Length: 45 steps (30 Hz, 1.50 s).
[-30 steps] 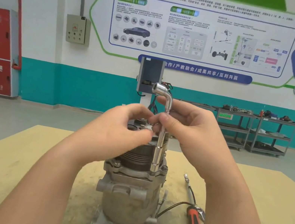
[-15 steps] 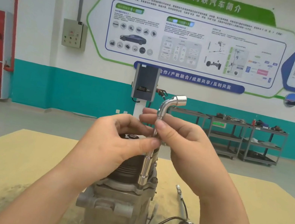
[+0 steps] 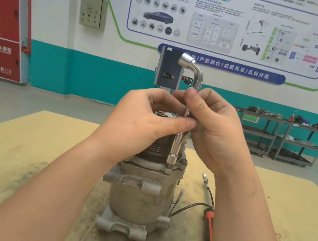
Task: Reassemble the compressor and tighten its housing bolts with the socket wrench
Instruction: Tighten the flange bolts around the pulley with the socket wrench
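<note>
A grey metal compressor (image 3: 141, 193) stands upright on the tan table, its dark ribbed pulley at the top. A chrome L-shaped socket wrench (image 3: 177, 144) stands vertical with its lower socket on a housing bolt at the right of the compressor's top flange. Its bent upper end points left. My left hand (image 3: 150, 116) pinches the wrench shaft from the left with thumb and fingers. My right hand (image 3: 214, 126) grips the same shaft from the right, just above. Both hands hide the middle of the shaft and part of the pulley.
A screwdriver with a red and black handle (image 3: 207, 233) lies on the table (image 3: 19, 159) right of the compressor, beside a black wire (image 3: 189, 206). Behind stand a grey device on a post (image 3: 168, 69), metal shelf carts (image 3: 280, 137) and a red cabinet (image 3: 4, 29).
The wrench's bent upper end swung from pointing left to right and back to left as both hands turned the shaft. The camera view shifted up, then down.
</note>
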{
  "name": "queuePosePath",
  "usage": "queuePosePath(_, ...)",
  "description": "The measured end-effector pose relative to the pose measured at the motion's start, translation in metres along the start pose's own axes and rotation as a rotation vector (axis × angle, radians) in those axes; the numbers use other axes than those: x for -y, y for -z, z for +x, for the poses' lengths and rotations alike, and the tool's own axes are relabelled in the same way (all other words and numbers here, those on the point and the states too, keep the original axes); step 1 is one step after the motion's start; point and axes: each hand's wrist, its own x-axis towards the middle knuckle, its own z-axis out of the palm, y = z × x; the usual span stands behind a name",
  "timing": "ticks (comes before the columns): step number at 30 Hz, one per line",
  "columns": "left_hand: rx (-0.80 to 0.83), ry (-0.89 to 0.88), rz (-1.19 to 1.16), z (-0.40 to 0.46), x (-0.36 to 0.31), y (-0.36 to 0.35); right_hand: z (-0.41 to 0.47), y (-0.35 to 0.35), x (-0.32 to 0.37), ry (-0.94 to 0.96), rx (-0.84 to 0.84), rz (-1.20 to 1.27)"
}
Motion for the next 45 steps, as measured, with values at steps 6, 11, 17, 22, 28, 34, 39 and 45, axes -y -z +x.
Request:
queuePosePath(6,-0.084,-0.008,0.051,0.000,0.002,-0.004,-0.001,0.009,-0.002,0.005,0.126,-0.025)
queuePosePath(11,0.006,0.003,-0.015,0.002,0.005,0.005,-0.003,0.015,0.001,0.026,0.226,-0.105)
queuePosePath(17,0.157,-0.014,-0.066,0.001,0.000,0.008,-0.002,0.012,-0.003,0.001,0.176,0.007)
queuePosePath(22,0.031,-0.025,0.049,0.000,0.003,0.001,-0.003,0.014,-0.001,-0.027,0.218,0.049)
queuePosePath(28,0.126,0.012,0.020,0.000,0.002,0.009,-0.003,0.012,-0.002,-0.019,0.207,0.046)
queuePosePath(34,0.115,-0.040,0.009,-0.001,0.002,0.004,-0.001,0.010,-0.002,-0.014,0.134,0.011)
queuePosePath(39,0.142,-0.003,-0.005,-0.001,0.002,0.005,-0.004,0.013,0.000,-0.018,0.190,-0.057)
queuePosePath(45,0.127,-0.013,0.020,-0.003,0.002,0.004,-0.003,0.011,0.001,0.023,0.113,-0.052)
